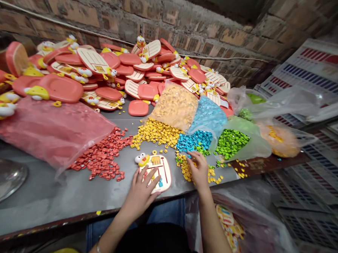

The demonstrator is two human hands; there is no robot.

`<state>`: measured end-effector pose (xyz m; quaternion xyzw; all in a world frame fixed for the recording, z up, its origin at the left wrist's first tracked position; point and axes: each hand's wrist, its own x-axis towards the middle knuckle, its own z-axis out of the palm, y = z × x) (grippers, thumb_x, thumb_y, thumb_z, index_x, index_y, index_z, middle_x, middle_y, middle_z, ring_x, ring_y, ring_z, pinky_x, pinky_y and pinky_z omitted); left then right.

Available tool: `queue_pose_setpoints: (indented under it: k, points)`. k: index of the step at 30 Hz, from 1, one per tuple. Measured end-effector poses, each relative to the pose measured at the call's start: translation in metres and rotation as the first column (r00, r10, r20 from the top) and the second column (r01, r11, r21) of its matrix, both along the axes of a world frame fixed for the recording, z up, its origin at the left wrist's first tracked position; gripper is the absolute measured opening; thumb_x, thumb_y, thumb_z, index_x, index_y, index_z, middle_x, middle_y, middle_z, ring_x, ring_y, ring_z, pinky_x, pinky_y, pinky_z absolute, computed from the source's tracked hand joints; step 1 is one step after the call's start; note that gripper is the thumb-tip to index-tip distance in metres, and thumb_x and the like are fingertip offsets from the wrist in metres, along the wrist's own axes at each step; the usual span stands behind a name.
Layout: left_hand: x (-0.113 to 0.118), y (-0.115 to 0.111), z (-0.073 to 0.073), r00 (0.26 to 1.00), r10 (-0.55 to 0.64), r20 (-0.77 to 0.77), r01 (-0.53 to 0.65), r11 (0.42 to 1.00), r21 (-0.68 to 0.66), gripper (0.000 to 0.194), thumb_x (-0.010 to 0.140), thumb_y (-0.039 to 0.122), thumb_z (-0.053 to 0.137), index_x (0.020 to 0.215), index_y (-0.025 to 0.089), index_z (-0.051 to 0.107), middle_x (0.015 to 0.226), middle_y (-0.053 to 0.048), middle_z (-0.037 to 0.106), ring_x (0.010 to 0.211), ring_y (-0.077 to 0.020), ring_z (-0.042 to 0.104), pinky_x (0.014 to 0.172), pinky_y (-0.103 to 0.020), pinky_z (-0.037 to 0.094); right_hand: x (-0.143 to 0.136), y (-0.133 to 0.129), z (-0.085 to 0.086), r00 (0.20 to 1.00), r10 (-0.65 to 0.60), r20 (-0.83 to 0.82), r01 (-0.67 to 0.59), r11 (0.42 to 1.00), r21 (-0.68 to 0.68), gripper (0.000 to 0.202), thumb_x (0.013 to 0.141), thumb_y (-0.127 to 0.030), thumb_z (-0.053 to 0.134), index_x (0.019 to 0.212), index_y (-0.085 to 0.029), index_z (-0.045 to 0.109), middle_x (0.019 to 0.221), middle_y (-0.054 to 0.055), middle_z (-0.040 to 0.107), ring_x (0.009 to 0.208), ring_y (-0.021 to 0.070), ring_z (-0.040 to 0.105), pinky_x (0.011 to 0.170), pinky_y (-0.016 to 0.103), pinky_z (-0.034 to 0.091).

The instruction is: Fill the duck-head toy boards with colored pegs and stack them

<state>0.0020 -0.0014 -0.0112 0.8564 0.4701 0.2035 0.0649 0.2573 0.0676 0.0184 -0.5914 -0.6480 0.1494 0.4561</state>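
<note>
A cream toy board (165, 165) with slots and a yellow duck head with big eyes lies flat near the table's front edge. My left hand (142, 188) rests on it with the fingers spread; a few coloured beads sit in its slots near the fingertips. My right hand (199, 171) is over the small yellow and green pieces to the right of the board, thumb and fingers bent towards each other. At its fingertips is a small blue bead (189, 156). Just beyond that hand lies a pile of blue beads (194, 141).
Red beads (105, 156) spill from a pink bag (55, 128) at left. Yellow beads (155, 134) and green beads (232, 143) lie before their bags. Many duck boards (147, 91) are heaped along the brick wall. Plastic crates (310, 73) stand at right. A shiny metal dish (9, 178) is at far left.
</note>
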Motion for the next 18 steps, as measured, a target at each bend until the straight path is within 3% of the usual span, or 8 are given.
queue_pose_setpoints:
  k: [5, 9, 13, 18]
  points:
    - [0.0, 0.0, 0.002, 1.0, -0.012, -0.005, 0.012, 1.0, -0.013, 0.045, 0.091, 0.036, 0.054, 0.135, 0.029, 0.051, 0.149, -0.004, 0.041, 0.139, -0.0334, 0.025, 0.111, -0.056, 0.023, -0.037, 0.013, 0.01, 0.958, 0.28, 0.069, -0.277, 0.96, -0.046, 0.03, 0.089, -0.018, 0.052, 0.117, -0.022, 0.063, 0.1, 0.008, 0.066, 0.088, 0.0197, 0.061, 0.079, 0.034, 0.052]
    - [0.0, 0.0, 0.001, 1.0, -0.011, -0.001, 0.011, 1.0, -0.008, 0.046, 0.09, 0.036, 0.055, 0.135, 0.028, 0.05, 0.149, -0.003, 0.041, 0.14, -0.0335, 0.024, 0.111, -0.056, 0.023, -0.058, 0.027, -0.002, 0.88, 0.433, 0.196, -0.428, 0.901, -0.068, 0.017, 0.088, -0.013, 0.055, 0.099, -0.019, 0.066, 0.095, 0.007, 0.069, 0.09, 0.0207, 0.061, 0.082, 0.036, 0.051]
    - [0.0, 0.0, -0.001, 1.0, -0.004, 0.003, 0.004, 1.0, 0.008, 0.045, 0.09, 0.035, 0.055, 0.134, 0.029, 0.051, 0.149, -0.002, 0.041, 0.14, -0.0326, 0.025, 0.112, -0.054, 0.024, -0.064, 0.032, -0.016, 0.838, 0.415, 0.355, -0.448, 0.894, 0.014, 0.012, 0.089, -0.014, 0.057, 0.085, -0.018, 0.068, 0.093, 0.009, 0.068, 0.095, 0.023, 0.058, 0.085, 0.039, 0.05]
    - [0.0, 0.0, -0.001, 1.0, 0.005, -0.019, -0.004, 1.0, 0.023, 0.045, 0.09, 0.037, 0.056, 0.134, 0.029, 0.051, 0.15, -0.003, 0.04, 0.139, -0.0335, 0.026, 0.11, -0.054, 0.027, -0.056, 0.024, -0.016, 0.79, 0.383, 0.479, -0.454, 0.89, 0.037, 0.015, 0.093, -0.017, 0.054, 0.094, -0.019, 0.069, 0.101, 0.01, 0.066, 0.098, 0.0223, 0.056, 0.084, 0.038, 0.05]
